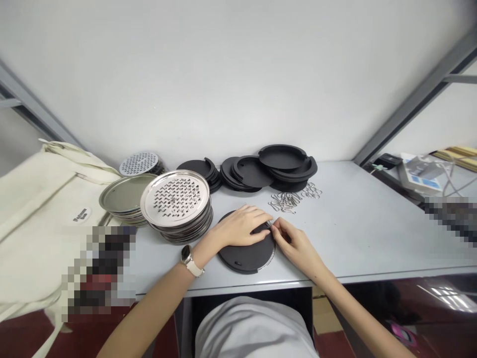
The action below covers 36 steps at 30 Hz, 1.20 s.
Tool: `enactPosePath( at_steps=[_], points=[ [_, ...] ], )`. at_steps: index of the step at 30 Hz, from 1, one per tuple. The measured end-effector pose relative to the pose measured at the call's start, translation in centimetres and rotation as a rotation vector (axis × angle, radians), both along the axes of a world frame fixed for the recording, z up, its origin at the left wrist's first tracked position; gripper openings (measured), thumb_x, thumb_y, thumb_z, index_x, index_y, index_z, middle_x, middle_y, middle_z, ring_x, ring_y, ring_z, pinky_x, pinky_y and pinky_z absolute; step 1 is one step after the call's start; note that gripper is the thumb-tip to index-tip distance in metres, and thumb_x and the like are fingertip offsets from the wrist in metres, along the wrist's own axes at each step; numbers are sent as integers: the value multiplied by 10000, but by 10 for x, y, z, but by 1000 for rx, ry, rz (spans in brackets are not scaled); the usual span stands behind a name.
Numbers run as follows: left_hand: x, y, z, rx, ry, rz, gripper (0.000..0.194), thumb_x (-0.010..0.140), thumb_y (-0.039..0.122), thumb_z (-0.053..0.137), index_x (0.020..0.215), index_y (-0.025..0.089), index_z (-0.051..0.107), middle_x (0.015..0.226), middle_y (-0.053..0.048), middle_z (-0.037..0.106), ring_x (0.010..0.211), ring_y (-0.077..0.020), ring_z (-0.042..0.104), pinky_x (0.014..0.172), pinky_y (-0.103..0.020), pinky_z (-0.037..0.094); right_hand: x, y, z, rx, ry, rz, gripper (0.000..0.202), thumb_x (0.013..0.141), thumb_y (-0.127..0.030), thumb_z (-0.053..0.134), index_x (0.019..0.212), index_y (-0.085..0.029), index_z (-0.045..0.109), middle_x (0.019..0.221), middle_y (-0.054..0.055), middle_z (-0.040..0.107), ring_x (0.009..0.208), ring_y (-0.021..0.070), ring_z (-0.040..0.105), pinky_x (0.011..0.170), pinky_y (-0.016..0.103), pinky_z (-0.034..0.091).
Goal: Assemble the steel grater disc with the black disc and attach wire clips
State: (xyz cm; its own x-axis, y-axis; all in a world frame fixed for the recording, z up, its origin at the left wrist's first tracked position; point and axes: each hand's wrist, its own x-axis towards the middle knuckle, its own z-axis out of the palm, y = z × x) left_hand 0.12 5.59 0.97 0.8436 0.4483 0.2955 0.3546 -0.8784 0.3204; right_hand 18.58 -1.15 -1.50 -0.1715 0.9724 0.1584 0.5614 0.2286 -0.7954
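Observation:
A black round plate (241, 257) lies on the table in front of me, with a thin metal rim showing along its right edge. My left hand (246, 226) rests across the top of it, fingers stretched toward the right rim and thumb apart from them. At that same rim, my right hand (292, 241) has thumb and fingertips pinched together close to my left fingertips. Whatever is in the pinch is hidden or too small to make out. Just beyond both hands is a loose pile of small metal hooks (286, 201).
Black round parts (281, 156) are stacked along the wall. To the left stand a stack of round metal grater plates (175, 199), greenish round plates (128, 193) and a grey perforated disc (138, 163). A cream bag (40, 199) fills the far left; a metal post (417, 99) rises at right.

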Motion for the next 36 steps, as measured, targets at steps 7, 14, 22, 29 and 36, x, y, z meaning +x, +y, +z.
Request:
enactPosePath(
  at_steps=[7, 14, 22, 29, 36],
  points=[
    [0, -1, 2, -40, -26, -40, 298, 920, 246, 490, 1211, 195, 527, 1151, -70, 616, 1090, -210, 544, 970, -357, 404, 1, 1, -4, 13, 34, 7, 242, 959, -333, 384, 747, -217, 390, 620, -56, 379, 562, 122, 371, 561, 247, 318],
    [0, -1, 2, -63, -49, -44, 213, 908, 231, 509, 1107, 188, 576, 1097, -63, 628, 1058, -203, 553, 967, -346, 405, 0, 1, -1, 11, 33, 11, 263, 961, -345, 386, 732, -216, 394, 605, -60, 364, 557, 123, 359, 555, 247, 308],
    [1, 0, 2, -60, -54, -41, 213, 901, 224, 514, 1101, 184, 574, 1072, -59, 632, 1045, -193, 556, 965, -340, 406, 0, 1, 0, 22, 15, 18, 261, 959, -331, 377, 725, -218, 399, 596, -55, 367, 563, 131, 371, 555, 251, 316],
    [0, 0, 2, -69, -57, -54, 215, 913, 220, 507, 1114, 191, 579, 1101, -57, 640, 1073, -194, 549, 975, -344, 398, 1, 1, 0, 18, -2, 22, 254, 960, -328, 371, 733, -220, 405, 589, -48, 388, 561, 136, 394, 540, 251, 329],
    [0, -1, 4, -54, -44, -41, 227, 911, 233, 516, 1124, 182, 577, 1102, -60, 635, 1062, -192, 549, 967, -332, 402, 1, 2, -2, 23, -4, 24, 270, 963, -353, 367, 729, -222, 391, 588, -57, 366, 556, 134, 386, 540, 249, 320]
  ],
)
